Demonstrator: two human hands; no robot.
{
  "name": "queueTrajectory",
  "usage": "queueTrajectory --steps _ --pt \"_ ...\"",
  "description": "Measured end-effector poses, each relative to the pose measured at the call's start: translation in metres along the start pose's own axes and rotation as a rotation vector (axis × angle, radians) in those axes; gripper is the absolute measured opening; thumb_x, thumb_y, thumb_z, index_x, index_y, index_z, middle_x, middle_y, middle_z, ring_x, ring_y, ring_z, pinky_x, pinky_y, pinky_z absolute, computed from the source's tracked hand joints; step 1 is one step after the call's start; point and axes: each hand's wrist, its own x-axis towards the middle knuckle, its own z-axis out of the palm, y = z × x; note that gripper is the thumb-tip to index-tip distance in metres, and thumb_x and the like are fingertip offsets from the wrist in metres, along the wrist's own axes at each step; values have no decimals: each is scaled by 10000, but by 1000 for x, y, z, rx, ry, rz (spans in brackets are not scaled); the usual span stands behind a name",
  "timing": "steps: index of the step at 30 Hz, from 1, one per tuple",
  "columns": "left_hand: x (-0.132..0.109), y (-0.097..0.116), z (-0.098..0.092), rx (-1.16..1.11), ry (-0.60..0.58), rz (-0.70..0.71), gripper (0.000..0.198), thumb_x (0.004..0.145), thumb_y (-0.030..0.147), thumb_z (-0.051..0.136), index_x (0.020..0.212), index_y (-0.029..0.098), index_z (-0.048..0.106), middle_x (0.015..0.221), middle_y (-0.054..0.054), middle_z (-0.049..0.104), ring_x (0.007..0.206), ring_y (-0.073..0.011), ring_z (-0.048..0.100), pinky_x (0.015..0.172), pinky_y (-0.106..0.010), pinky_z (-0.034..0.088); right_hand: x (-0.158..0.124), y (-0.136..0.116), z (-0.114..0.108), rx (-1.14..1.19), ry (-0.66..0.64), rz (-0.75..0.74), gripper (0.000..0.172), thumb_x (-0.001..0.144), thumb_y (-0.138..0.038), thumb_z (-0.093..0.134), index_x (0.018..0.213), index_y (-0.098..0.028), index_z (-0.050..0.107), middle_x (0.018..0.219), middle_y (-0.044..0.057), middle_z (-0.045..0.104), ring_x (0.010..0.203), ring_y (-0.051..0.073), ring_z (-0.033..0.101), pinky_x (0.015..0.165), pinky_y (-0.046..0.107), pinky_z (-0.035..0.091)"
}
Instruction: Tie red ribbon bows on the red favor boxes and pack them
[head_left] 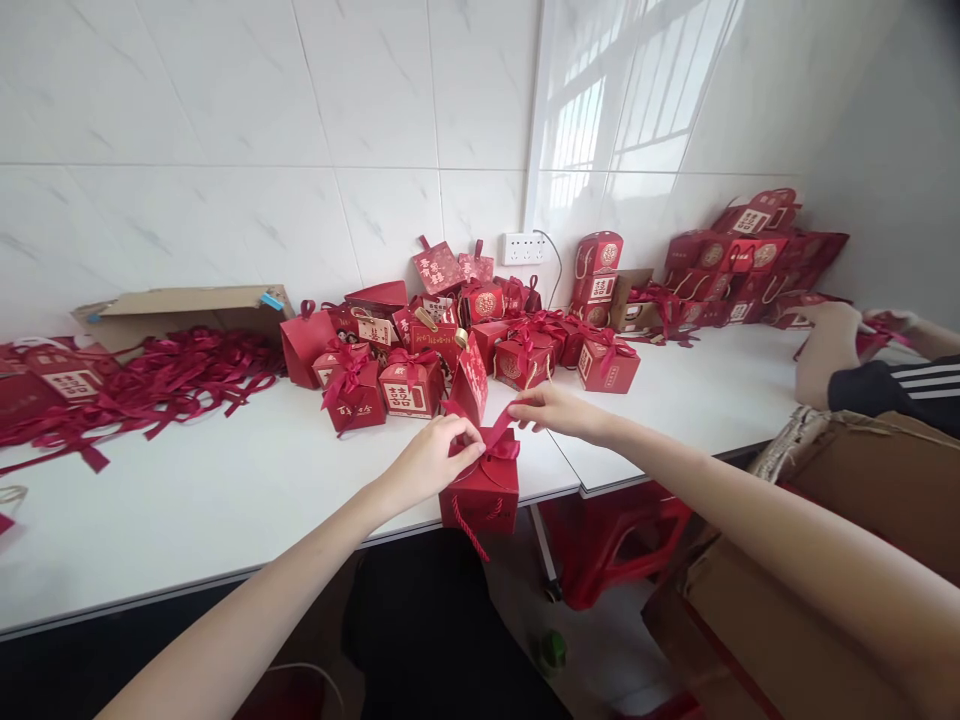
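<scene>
Head view: the box [505, 492] sits right at the near edge of the tabletop [300, 490], I'd guess for easy reach. The left grip [441, 455] pinches the ribbon [498, 430] low, by the box's top; the right grip [553, 410] pinches it higher, probably keeping it taut. Other boxes [411, 385] crowd toward the far edge, perhaps set aside. The surface is white, seamed, against a tiled wall [375, 110]; near its right end, a co-worker's sleeve [885, 393] shows.

Both hands [444, 455] [553, 411] in pinch grips
</scene>
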Motion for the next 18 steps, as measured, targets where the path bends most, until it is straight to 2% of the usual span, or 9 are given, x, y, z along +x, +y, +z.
queueTrajectory --steps 2,5,7,9,11,13,16,18 --pt "0 -1 0 -30 -5 -9 180 837 325 493 932 210 594 858 -12 624 812 -176 583 755 -301 448 10 -2 2 12 8 -8 163 836 -244 534 771 -137 639 754 24 617 717 117 566 610 221 436" --pt "0 -3 0 -16 -37 18 288 846 314 490 1109 234 577 829 -8 616 855 -182 577 786 -302 447 20 1 10 26 -61 33 173 842 -261 530 777 -146 643 753 13 623 694 101 558 618 213 439" --pt "0 -2 0 39 -50 39 296 858 312 470 1106 237 612 847 -24 613 901 -197 563 821 -316 439 24 6 16 -20 -97 90 191 851 -271 521 765 -151 641 747 12 626 672 96 559 616 209 443" --pt "0 -2 -1 85 -53 37 298 865 315 455 1077 227 644 874 -42 604 908 -207 556 825 -325 439 24 10 19 -104 -49 154 193 851 -274 524 755 -143 627 715 23 620 634 105 553 581 215 430" --pt "1 -2 -1 102 -56 25 313 867 314 450 1092 213 642 887 -50 598 907 -209 555 825 -327 441 20 12 18 -177 76 179 204 861 -301 511 777 -137 600 662 26 591 596 116 528 544 224 394" --pt "1 -2 -2 99 -66 23 331 870 319 448 1118 194 629 885 -52 601 908 -207 553 834 -327 438 11 10 15 -211 177 165 304 894 -391 440 780 -139 567 609 13 546 560 118 495 528 232 364" --pt "3 -4 0 98 -66 32 354 874 323 441 1145 174 614 861 -52 601 881 -201 553 826 -326 436 -7 5 14 -215 140 130 505 900 -544 310 679 -147 531 516 -8 474 496 113 455 513 243 345" --pt "4 -4 2 105 -61 31 352 876 317 434 1142 176 618 843 -51 598 866 -201 550 809 -327 437 -17 2 17 -192 65 107 546 873 -598 313 618 -155 505 472 -22 440 468 106 428 506 247 335"
